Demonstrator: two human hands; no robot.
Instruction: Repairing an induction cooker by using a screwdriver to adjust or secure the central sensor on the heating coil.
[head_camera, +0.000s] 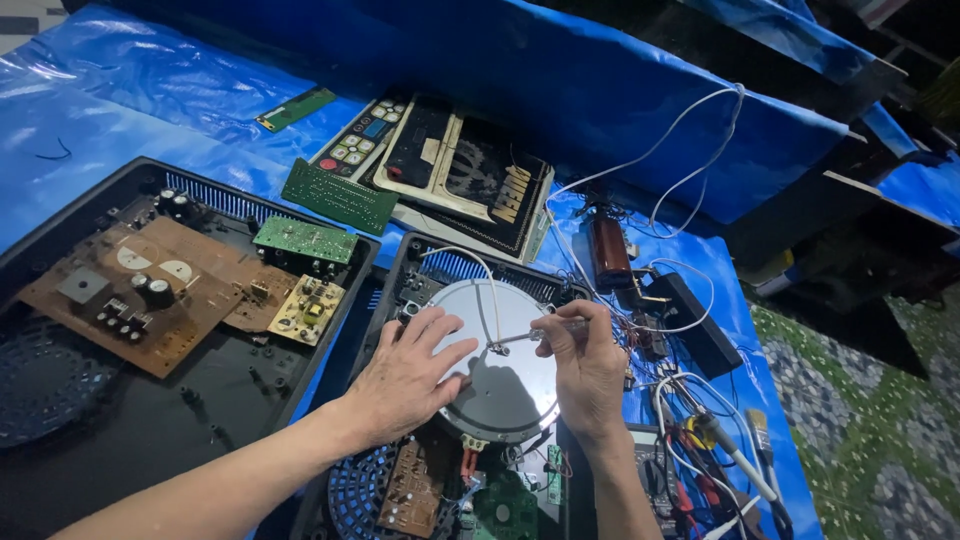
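We took the round silver disc (505, 375) as our landmark. Far to its left lay an opened black casing (60, 440) with a brown circuit board (130, 290) exposed inside. Our left hand (405, 375) pressed flat on the disc's left side, fingers spread and released. At the disc's centre, our right hand (585, 365) pinched a thin screwdriver (535, 336), tip touching the middle fitting. The disc sat unremoved in its own black casing (400, 280); loose white wires (690, 400) trailed to its right.
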